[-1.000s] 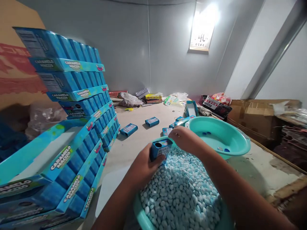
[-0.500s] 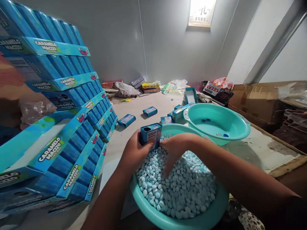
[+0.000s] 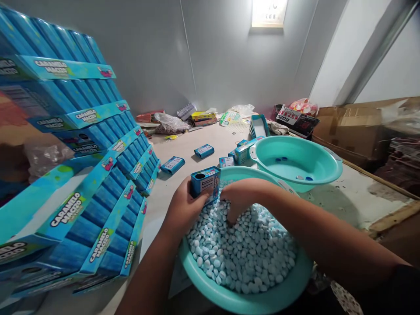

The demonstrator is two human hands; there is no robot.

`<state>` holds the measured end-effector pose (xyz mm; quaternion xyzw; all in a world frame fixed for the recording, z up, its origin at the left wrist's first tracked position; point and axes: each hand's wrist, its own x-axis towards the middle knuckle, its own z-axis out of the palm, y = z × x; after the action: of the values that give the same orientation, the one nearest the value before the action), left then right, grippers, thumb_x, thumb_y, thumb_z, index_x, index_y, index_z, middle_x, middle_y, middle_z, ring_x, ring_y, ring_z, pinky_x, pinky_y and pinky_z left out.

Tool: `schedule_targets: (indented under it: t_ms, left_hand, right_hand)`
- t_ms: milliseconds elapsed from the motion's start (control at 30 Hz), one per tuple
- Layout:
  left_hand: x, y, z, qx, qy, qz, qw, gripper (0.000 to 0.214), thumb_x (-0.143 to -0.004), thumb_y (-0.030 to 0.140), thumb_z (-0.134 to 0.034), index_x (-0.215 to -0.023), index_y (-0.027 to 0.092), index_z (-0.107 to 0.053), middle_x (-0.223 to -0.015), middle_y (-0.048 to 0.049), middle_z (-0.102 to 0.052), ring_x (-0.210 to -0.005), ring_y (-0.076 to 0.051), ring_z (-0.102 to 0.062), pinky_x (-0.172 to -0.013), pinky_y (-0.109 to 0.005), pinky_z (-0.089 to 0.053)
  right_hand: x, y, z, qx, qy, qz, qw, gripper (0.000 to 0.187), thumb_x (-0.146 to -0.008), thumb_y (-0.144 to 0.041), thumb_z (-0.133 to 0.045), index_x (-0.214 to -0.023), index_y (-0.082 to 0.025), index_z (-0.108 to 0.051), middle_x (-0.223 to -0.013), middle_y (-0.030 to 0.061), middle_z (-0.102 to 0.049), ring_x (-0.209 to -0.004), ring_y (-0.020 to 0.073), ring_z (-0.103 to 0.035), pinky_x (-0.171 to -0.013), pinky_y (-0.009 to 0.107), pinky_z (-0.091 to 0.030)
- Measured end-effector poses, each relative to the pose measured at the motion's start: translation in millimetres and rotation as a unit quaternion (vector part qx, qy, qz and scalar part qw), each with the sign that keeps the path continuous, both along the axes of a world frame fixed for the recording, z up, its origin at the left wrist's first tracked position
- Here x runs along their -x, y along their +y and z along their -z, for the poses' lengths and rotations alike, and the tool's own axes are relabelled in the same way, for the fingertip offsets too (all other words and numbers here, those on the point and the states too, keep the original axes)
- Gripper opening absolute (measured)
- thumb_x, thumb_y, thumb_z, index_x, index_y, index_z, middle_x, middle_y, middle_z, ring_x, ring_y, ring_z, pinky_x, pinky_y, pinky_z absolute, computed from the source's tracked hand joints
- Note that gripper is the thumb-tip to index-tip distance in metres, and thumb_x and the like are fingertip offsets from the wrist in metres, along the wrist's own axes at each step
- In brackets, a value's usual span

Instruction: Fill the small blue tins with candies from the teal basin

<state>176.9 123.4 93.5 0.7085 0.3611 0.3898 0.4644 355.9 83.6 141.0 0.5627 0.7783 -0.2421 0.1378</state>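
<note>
My left hand (image 3: 183, 203) is closed round a small blue candy box (image 3: 205, 186), held upright over the left rim of a turquoise basin (image 3: 203, 286). The box's top shows a dark round hole. Pale blue and white candies (image 3: 249, 258) heap up in the basin. Just right of the box, my right hand (image 3: 241, 197) reaches into the heap with curled fingers. Its fingertips are sunk among the candies, so how many it grips is hidden.
Display cartons (image 3: 88, 116) of blue boxes are stacked high at the left. Several loose boxes (image 3: 204, 151) lie on the table (image 3: 183, 144). A second turquoise basin (image 3: 295, 168), with a few dark blue pieces inside, stands behind at the right. Cardboard boxes (image 3: 348, 127) are beyond it.
My right hand's fingers have curled and dug into the candies, where they were stretched down before. The left hand still holds the box in place. The view has shifted slightly.
</note>
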Motion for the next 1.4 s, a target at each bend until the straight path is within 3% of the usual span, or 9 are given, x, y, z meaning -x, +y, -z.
schedule_targets:
  t_ms: [100, 267, 467, 700, 900, 1000, 1167, 1400]
  left_hand:
    - [-1, 0, -0.1, 0.009, -0.010, 0.002, 1.000, 0.043, -0.075, 0.037, -0.075, -0.110, 0.017, -0.059, -0.109, -0.0076, -0.070, -0.109, -0.027, -0.066, -0.097, -0.041, -0.051]
    - [0, 1, 1.8, 0.003, 0.002, 0.006, 1.000, 0.043, -0.077, 0.040, -0.073, -0.111, 0.018, -0.059, -0.111, -0.0079, -0.070, -0.110, -0.027, -0.065, -0.096, -0.040, -0.051]
    - [2, -1, 1.0, -0.031, 0.038, 0.022, 0.999, 0.042, -0.082, 0.045, -0.068, -0.113, 0.018, -0.058, -0.103, -0.0069, -0.069, -0.099, -0.025, -0.066, -0.085, -0.036, -0.052]
    - [4, -13, -13.6, -0.068, 0.136, 0.081, 0.985, 0.033, -0.085, 0.048, -0.062, -0.106, 0.022, -0.061, -0.089, -0.0007, -0.066, -0.078, -0.019, -0.058, -0.067, -0.030, -0.045]
    - [7, -17, -14.6, -0.071, 0.147, 0.131, 0.978, 0.034, -0.088, 0.045, -0.059, -0.116, 0.025, -0.058, -0.107, -0.0031, -0.068, -0.097, -0.025, -0.061, -0.082, -0.035, -0.047]
    - [5, -18, -14.0, -0.064, 0.150, 0.132, 0.978, 0.038, -0.086, 0.042, -0.061, -0.121, 0.029, -0.058, -0.116, -0.0028, -0.068, -0.105, -0.027, -0.061, -0.085, -0.038, -0.048]
    - [0, -15, -12.6, -0.088, 0.134, 0.130, 0.979, 0.035, -0.083, 0.036, -0.063, -0.117, 0.027, -0.061, -0.120, -0.0050, -0.068, -0.110, -0.031, -0.060, -0.093, -0.044, -0.047]
    - [-1, -13, -8.6, -0.081, 0.152, 0.110, 0.979, 0.031, -0.084, 0.041, -0.061, -0.111, 0.026, -0.062, -0.115, -0.0060, -0.069, -0.106, -0.033, -0.062, -0.088, -0.044, -0.049]
  right_hand:
    - [-8, -1, -4.3, -0.037, 0.019, 0.019, 0.999, 0.052, -0.068, -0.046, -0.072, -0.110, -0.015, -0.072, -0.088, 0.0078, -0.071, -0.067, 0.0181, -0.059, -0.054, 0.027, -0.039]
    - [-27, -2, -19.3, -0.012, 0.135, 0.086, 0.987, 0.032, -0.077, -0.042, -0.066, -0.095, -0.016, -0.070, -0.066, 0.0009, -0.064, -0.054, 0.0119, -0.057, -0.051, 0.022, -0.040]
    - [-32, -8, -30.3, -0.037, 0.312, 0.113, 0.943, 0.023, -0.078, -0.039, -0.070, -0.085, -0.017, -0.067, -0.061, -0.0020, -0.061, -0.051, 0.0094, -0.057, -0.048, 0.019, -0.042]
    - [-17, -15, -29.3, -0.026, 0.516, 0.131, 0.846, 0.021, -0.080, -0.036, -0.071, -0.076, -0.019, -0.059, -0.059, -0.0043, -0.058, -0.043, 0.0050, -0.047, -0.036, 0.016, -0.030]
    - [7, -9, -24.8, -0.077, 0.717, 0.183, 0.668, 0.023, -0.078, -0.033, -0.072, -0.073, -0.019, -0.054, -0.061, -0.0050, -0.056, -0.040, 0.0050, -0.044, -0.034, 0.018, -0.023]
    - [20, -5, -21.2, -0.112, 0.750, 0.230, 0.609, 0.025, -0.077, -0.033, -0.074, -0.074, -0.019, -0.053, -0.063, -0.0050, -0.057, -0.041, 0.0044, -0.044, -0.035, 0.017, -0.023]
    - [37, -1, -13.4, -0.155, 0.774, 0.257, 0.557, 0.029, -0.075, -0.035, -0.076, -0.073, -0.020, -0.051, -0.065, -0.0053, -0.056, -0.045, 0.0040, -0.044, -0.036, 0.016, -0.024]
    - [42, 2, -10.2, -0.185, 0.783, 0.278, 0.525, 0.028, -0.074, -0.035, -0.075, -0.074, -0.020, -0.051, -0.066, -0.0050, -0.056, -0.050, 0.0061, -0.049, -0.041, 0.018, -0.033]
